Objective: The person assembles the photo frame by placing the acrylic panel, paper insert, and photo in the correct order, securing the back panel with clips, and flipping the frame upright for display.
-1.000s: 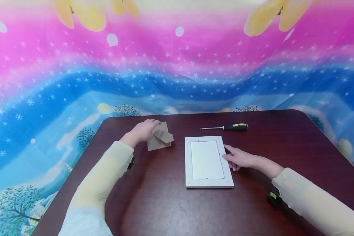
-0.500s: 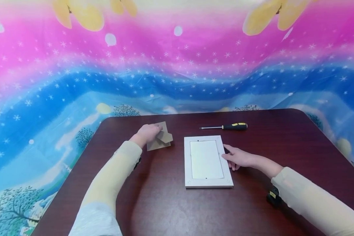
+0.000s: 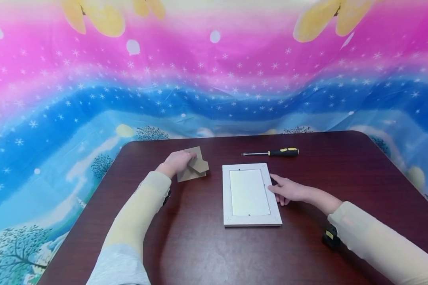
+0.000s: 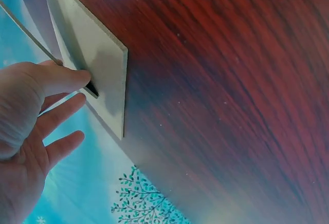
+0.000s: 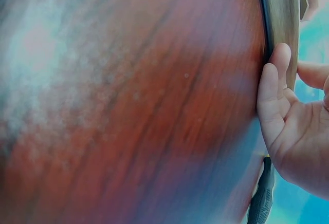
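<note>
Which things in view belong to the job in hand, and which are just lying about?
Apparently in the job:
brown board, held by the left grip
white frame, touched by the right grip

Apparently just lying about:
screwdriver, untouched

No readable text, no legible labels, brands, numbers or signs

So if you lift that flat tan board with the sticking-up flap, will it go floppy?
Probably not: the board looks flat with straight edges, so it's likely stiff. Its edge looks thin, so it may be light for its size. The slanting tan flap, pinched in the left hand, might swing.
</note>
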The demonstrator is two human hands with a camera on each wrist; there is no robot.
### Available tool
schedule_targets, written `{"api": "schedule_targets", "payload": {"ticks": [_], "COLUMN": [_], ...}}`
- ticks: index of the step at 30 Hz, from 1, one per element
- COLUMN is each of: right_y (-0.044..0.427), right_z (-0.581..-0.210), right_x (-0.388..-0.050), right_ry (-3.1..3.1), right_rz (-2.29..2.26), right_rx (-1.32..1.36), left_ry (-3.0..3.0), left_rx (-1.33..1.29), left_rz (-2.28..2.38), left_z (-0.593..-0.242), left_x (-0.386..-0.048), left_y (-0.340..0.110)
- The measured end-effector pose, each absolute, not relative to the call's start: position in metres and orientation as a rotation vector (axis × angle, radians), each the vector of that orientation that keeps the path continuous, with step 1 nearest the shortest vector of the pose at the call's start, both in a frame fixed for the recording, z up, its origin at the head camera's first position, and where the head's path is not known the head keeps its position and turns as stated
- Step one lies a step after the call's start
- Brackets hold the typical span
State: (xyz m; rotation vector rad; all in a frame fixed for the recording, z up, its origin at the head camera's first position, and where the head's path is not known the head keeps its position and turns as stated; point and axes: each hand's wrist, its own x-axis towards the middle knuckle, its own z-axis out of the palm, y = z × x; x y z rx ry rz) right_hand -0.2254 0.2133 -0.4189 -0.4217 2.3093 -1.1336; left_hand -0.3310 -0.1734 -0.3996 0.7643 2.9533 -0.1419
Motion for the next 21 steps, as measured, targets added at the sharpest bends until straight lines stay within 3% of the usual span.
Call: {"api": "schedule_targets", "payload": {"ticks": [21], "right_y": [0.2128], "right_z": [-0.4173], "right_x": [-0.2236], "right_ry": [2.319], "right_rz": [-1.127], "right_rx": [-0.421], "left_ry": [2.912], "left_rx": [0.761], "left_rz": [-0.173], "left_z": [-0.3987], "left_x": [-0.3359], "left_y": [-0.1707]}}
